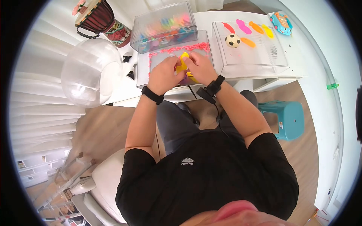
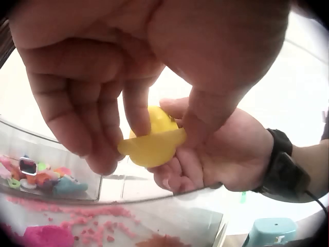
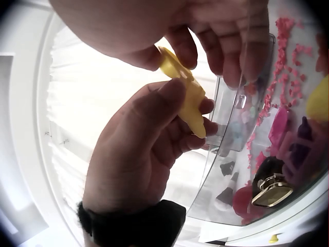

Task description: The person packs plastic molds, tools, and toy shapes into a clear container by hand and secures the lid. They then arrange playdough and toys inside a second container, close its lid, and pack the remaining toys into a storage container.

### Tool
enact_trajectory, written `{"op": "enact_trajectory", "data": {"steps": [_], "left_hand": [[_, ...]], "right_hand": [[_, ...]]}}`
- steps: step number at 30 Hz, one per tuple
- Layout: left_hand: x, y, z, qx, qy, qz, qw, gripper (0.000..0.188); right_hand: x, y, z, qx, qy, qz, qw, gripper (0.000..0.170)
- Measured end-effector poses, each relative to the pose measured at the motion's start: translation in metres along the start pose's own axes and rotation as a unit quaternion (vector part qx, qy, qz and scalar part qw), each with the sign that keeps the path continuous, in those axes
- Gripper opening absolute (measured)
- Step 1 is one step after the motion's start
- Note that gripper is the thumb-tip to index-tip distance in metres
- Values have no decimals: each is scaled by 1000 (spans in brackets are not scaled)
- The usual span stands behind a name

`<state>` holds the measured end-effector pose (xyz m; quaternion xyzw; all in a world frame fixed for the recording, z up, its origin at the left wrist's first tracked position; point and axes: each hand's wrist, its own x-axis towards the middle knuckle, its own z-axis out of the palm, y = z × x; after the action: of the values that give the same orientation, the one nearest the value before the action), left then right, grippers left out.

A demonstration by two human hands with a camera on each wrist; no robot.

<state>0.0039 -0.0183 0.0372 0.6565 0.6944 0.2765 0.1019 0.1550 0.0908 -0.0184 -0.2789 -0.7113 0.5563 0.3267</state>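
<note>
A small yellow plastic piece (image 1: 183,62) with a raised middle and a lobed rim is between both hands, over the near part of a clear tray (image 1: 142,73). My left hand (image 1: 166,75) pinches it between thumb and fingers. From the other side, the thumb and fingertips of my right hand (image 1: 202,68) grip its upper end, as the right wrist view shows. In the left wrist view the piece's lobed edge (image 2: 151,149) faces the camera, with the right hand (image 2: 226,144) behind it. Pink crumbs (image 3: 280,62) and a magenta piece (image 3: 278,128) lie in the tray below.
Behind the tray stands a clear box (image 1: 166,22) of colourful small toys. To the right, a clear lid (image 1: 260,56) bears a toy football (image 1: 232,40) and several coloured pieces. A toy telephone (image 1: 281,24), a drum (image 1: 100,22), a transparent globe (image 1: 85,71) and a teal stool (image 1: 292,118) are around.
</note>
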Motion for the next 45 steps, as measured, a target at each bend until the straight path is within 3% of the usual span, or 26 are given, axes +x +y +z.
{"op": "enact_trajectory", "data": {"steps": [6, 12, 14, 20, 21, 23, 25, 27, 29, 33, 35, 39, 41, 45], "left_hand": [[-5, 3, 17, -31, 48, 7, 998, 32], [-2, -12, 30, -196, 75, -11, 978, 26], [-2, -18, 35, -314, 79, -63, 944, 21], [5, -26, 31, -222, 160, -21, 962, 11], [6, -28, 32, -234, 138, -50, 961, 13], [8, -35, 35, -246, 118, -75, 959, 15], [10, -44, 38, -251, 62, -93, 961, 19], [11, -46, 37, -258, 61, -99, 959, 21], [10, -48, 37, -266, 59, -110, 956, 22], [12, -49, 38, -284, 63, -108, 951, 22], [12, -46, 37, -285, 70, -106, 950, 22], [10, -36, 32, -262, 65, -105, 957, 22], [9, -35, 31, -260, 69, -109, 957, 22], [7, -35, 29, -248, 71, -103, 960, 22]], "right_hand": [[-2, -2, -2, -46, 11, -29, 998, 29], [-4, -1, -4, -44, 54, -82, 994, 27], [-7, -3, -4, 51, 25, -39, 998, 20], [-8, 0, -4, 88, 48, -68, 993, 23], [-9, 1, -6, 85, 48, -70, 993, 23], [-13, 1, -10, 226, 50, -21, 973, 24], [-25, -13, -26, 233, 51, -16, 971, 26], [-42, -37, -51, 243, 60, -25, 968, 28], [-46, -42, -85, 194, 99, -111, 970, 26], [-35, -55, -173, 74, 193, -98, 974, 27], [-23, -58, -209, -4, 235, -38, 971, 29], [5, -35, -275, -136, 214, 40, 966, 36], [17, -28, -293, -271, 166, 109, 942, 42], [39, 0, -312, -326, 115, 93, 934, 43]]}}
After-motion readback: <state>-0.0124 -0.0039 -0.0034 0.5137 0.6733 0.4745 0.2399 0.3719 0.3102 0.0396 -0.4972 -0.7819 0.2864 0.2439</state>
